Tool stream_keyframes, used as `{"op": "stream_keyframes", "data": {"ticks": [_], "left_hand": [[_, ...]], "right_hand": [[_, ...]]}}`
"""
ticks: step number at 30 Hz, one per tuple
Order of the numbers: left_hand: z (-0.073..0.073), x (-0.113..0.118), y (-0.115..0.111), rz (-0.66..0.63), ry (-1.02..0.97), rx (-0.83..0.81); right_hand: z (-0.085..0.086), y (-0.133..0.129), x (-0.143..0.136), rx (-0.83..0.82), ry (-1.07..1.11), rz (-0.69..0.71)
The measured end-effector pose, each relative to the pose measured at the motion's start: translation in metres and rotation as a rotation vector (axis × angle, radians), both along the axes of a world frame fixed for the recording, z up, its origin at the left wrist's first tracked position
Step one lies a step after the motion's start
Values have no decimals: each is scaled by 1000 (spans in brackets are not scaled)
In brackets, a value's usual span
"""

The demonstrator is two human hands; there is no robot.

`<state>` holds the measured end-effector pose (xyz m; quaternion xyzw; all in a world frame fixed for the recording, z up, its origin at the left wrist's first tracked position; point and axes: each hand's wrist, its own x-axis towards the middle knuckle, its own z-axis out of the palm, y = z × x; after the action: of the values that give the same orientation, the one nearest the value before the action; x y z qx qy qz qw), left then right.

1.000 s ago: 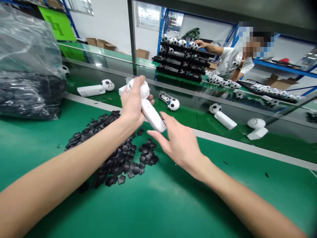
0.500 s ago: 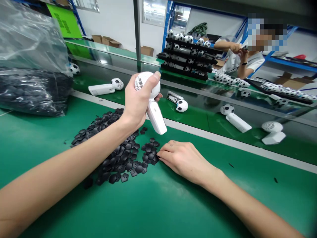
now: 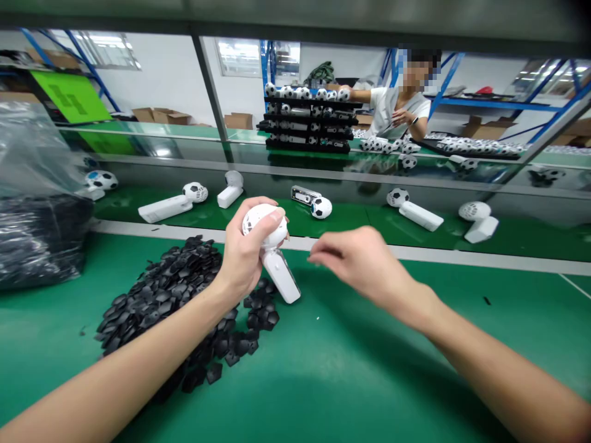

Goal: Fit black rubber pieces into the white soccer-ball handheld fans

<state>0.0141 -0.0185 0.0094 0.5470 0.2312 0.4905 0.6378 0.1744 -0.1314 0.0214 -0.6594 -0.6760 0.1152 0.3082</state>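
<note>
My left hand [image 3: 247,249] is closed round the ball-shaped head of a white handheld fan [image 3: 282,277], whose handle slants down to the right above the table. To its right, my right hand [image 3: 360,255] is raised off the table, thumb and fingertips pinched together. Whatever is between those fingertips is too small or blurred to make out. A big heap of black pentagon pieces [image 3: 157,301] lies below and left of the fan, partly covered by my left forearm. A smaller cluster of these black pieces [image 3: 262,311] sits just under the fan's handle.
Beyond the pale strip, a green conveyor belt [image 3: 360,227] carries several football-headed fans [image 3: 421,215]. A clear bag of black pieces [image 3: 41,240] stands at the left. Across the belt, a co-worker [image 3: 399,111] reaches toward stacked black trays [image 3: 307,147].
My right hand has lifted from the small cluster of black pieces and come up beside the fan. The view has shifted. The co-worker's arm now stretches to the stacked trays.
</note>
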Motion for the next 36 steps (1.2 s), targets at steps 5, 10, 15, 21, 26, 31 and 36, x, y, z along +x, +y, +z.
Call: {"op": "stream_keyframes", "data": {"ticks": [5,10,15,21,26,31,36], "left_hand": [[2,1,-12,-99,21,11],[6,0,-23,-72,31,86],[6,-1,-28,-57,21,111],[-1,-5,-28,-51,19,183],[-5,-6,-32,-69,11,175],[-5,-5,-35,-60,21,214],[-4,-4,-35,-52,17,221]], "right_hand": [[9,5,6,173,775,84],[5,4,-15,177,845,91],[3,-4,-30,201,901,60],[1,-5,-37,148,950,39],[9,-5,-27,-34,1059,90],[15,-8,-20,-147,1027,147],[-2,-12,-27,184,692,45]]}}
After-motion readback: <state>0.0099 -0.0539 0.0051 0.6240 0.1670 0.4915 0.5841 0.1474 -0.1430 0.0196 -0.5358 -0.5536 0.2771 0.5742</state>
